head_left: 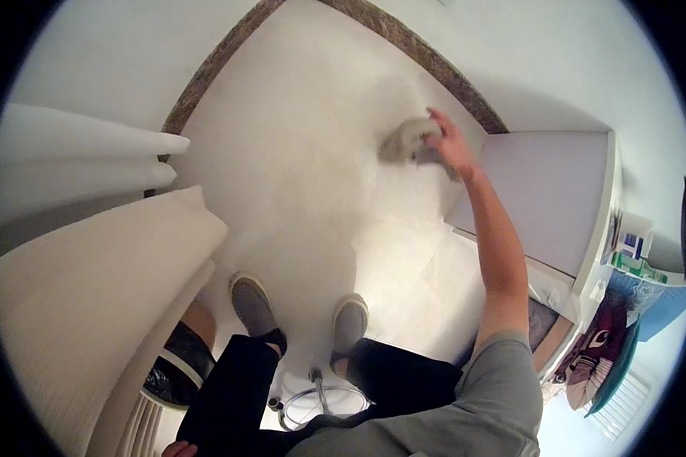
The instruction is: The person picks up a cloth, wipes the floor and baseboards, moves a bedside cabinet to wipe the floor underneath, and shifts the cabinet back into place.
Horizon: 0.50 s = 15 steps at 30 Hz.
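My right hand reaches far forward, low over the floor beside a white cabinet. It is at a blurred grey-and-whitish item, which looks soft; whether it is a cloth or a slipper cannot be made out. The thumb and fingers curve over the item's right side, and part of it is hidden behind the hand. My left hand shows only in part at the bottom edge, by my left thigh in dark trousers. Its fingers are mostly cut off.
A white cabinet stands at the right, with boxes and clothes beyond it. A cream curtain or cover hangs at the left above a bin with a black bag. Between my grey shoes is a metal stool base.
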Each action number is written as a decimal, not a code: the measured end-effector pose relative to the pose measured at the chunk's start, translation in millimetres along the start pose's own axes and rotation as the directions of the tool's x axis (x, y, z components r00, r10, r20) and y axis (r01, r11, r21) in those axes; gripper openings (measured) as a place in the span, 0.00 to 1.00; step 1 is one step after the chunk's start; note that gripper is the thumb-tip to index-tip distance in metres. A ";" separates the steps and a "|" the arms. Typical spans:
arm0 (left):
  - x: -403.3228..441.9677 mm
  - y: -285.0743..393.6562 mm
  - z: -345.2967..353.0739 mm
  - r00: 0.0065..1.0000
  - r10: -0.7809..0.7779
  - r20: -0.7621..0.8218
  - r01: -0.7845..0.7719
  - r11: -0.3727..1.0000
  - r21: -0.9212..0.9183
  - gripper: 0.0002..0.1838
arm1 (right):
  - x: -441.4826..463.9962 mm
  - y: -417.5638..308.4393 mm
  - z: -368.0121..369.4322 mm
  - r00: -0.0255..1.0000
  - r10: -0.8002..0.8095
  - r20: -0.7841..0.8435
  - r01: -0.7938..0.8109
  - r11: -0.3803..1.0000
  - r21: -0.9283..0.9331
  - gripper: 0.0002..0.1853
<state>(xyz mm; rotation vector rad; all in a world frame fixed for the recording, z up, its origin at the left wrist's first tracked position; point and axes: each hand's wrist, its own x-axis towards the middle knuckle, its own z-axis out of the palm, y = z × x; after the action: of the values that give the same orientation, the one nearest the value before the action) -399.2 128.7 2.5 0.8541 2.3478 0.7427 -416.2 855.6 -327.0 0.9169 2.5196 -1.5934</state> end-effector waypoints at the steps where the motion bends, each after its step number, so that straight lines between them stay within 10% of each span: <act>1: 0.1 -0.1 0.6 1.000 0.001 -0.004 -0.001 1.000 -0.006 0.23 | 35.7 40.1 5.4 1.000 0.011 0.001 -0.011 1.000 0.001 0.40; 7: -1.5 -5.4 -1.8 0.995 0.031 0.091 -0.033 0.999 0.021 0.24 | -1.6 86.1 146.1 0.886 -0.429 -0.175 0.186 0.675 -0.714 0.30; 10: -0.2 -2.5 2.2 0.995 0.063 0.071 -0.064 0.998 0.008 0.24 | -110.8 67.7 205.5 0.866 -0.497 0.044 0.433 0.705 -0.561 0.23; 12: 0.1 0.2 1.6 0.995 0.085 0.048 -0.085 0.996 0.002 0.23 | -150.8 50.8 206.8 0.925 -0.103 0.366 0.254 0.884 -0.393 0.27; 15: -3.0 0.2 4.6 0.999 0.037 0.040 -0.037 0.999 0.005 0.24 | -158.6 45.5 167.5 0.972 0.020 0.236 0.030 0.978 -0.206 0.28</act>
<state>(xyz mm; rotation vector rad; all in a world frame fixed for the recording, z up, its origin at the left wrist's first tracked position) -394.2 128.2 0.2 0.9090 2.3059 0.7278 -310.1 656.7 -393.8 0.6545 2.4613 -1.3164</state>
